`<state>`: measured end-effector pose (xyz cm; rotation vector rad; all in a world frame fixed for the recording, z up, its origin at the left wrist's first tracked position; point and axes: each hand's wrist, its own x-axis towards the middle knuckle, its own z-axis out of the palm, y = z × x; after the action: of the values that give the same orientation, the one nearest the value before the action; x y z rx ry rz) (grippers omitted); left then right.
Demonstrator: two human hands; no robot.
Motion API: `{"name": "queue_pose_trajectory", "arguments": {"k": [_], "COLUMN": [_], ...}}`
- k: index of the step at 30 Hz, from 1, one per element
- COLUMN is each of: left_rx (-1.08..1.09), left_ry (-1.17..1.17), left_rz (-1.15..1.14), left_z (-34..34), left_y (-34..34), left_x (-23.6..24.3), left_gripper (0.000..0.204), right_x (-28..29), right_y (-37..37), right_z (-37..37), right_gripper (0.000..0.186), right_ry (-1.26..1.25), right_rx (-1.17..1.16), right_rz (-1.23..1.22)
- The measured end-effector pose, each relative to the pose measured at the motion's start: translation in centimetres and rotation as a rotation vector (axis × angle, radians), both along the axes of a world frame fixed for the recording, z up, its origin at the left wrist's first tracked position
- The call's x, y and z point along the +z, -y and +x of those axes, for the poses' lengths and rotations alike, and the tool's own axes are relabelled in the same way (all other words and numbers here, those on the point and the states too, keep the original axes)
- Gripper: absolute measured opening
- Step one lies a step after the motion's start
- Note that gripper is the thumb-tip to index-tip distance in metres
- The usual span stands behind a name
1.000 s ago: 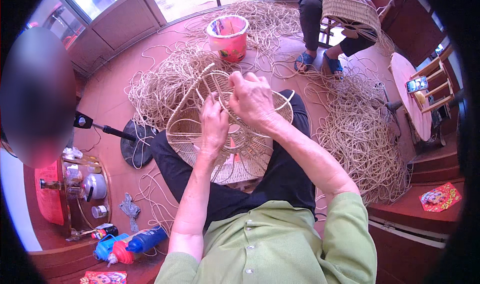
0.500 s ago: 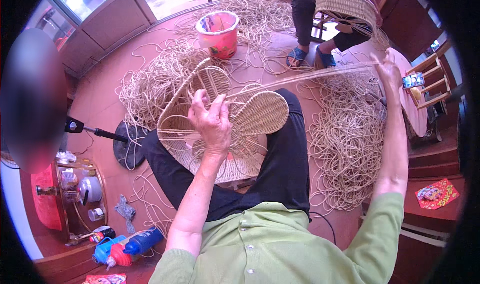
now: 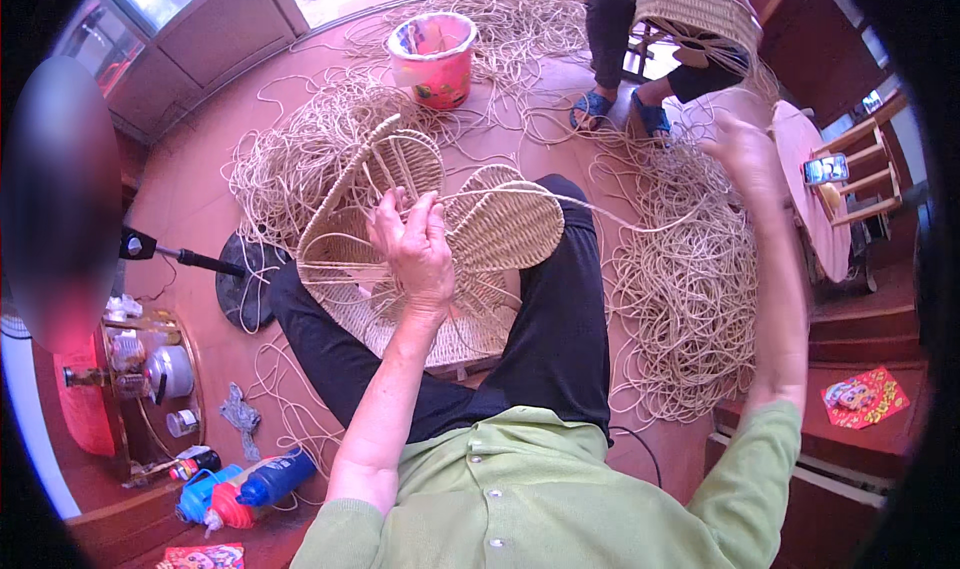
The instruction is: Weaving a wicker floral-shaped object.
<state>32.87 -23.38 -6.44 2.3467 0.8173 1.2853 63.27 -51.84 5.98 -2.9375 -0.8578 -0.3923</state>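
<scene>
Between my dark-trousered knees rests a woven straw-coloured piece [image 3: 505,231] with petal-shaped panels and a curved, corded frame. My left hand [image 3: 410,244] grips cords at its centre, fingers curled over them beside the upright left panel. A long cord [image 3: 600,215] stretches rightward from the piece toward the loose rope. My right hand [image 3: 740,154] is raised at the far right, above the rope heap; it is smeared by motion, so I cannot make out its fingers or whether it holds the cord.
Rope heaps [image 3: 680,309] surround me, with a pink bucket [image 3: 432,74] ahead. Another person [image 3: 610,29] sits holding woven work. At right are a round board [image 3: 800,194] and phone [image 3: 826,168]; at left, a stand base [image 3: 240,299], tea trolley [image 3: 125,409] and bottles [image 3: 275,479].
My right hand has left the centre of the piece, swung out right drawing a cord, and now moves with that cord slacker and lower. My left hand stays at the piece, turned slightly.
</scene>
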Motion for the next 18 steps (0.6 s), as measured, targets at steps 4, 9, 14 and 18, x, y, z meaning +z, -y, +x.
{"name": "queue_pose_trajectory", "arguments": {"k": [4,9,14,18], "left_rx": [-0.009,0.089,0.028,0.044], "left_ry": [-0.019,-0.028,0.061,0.047], "left_rz": [-0.006,-0.134,-0.174,-0.132], "left_z": [1.6,3.6,3.3,3.3], "left_y": [1.4,1.9,1.4,1.4], "left_x": [0.5,0.7,-0.3,-0.3], "left_gripper": [0.017,0.017,0.018,0.022], "right_x": [-0.2,-2.9,-5.1,-5.1], "right_y": [-13.7,-18.5,-21.1,-22.1], "right_z": [-12.9,-14.3,-14.5,-14.3], "right_gripper": [0.035,0.026,0.036,0.046], "right_ry": [-0.108,0.097,-0.436,-0.609], "right_rx": [0.372,0.697,0.706,0.588], "right_rz": [0.078,0.046,0.14,0.23]}}
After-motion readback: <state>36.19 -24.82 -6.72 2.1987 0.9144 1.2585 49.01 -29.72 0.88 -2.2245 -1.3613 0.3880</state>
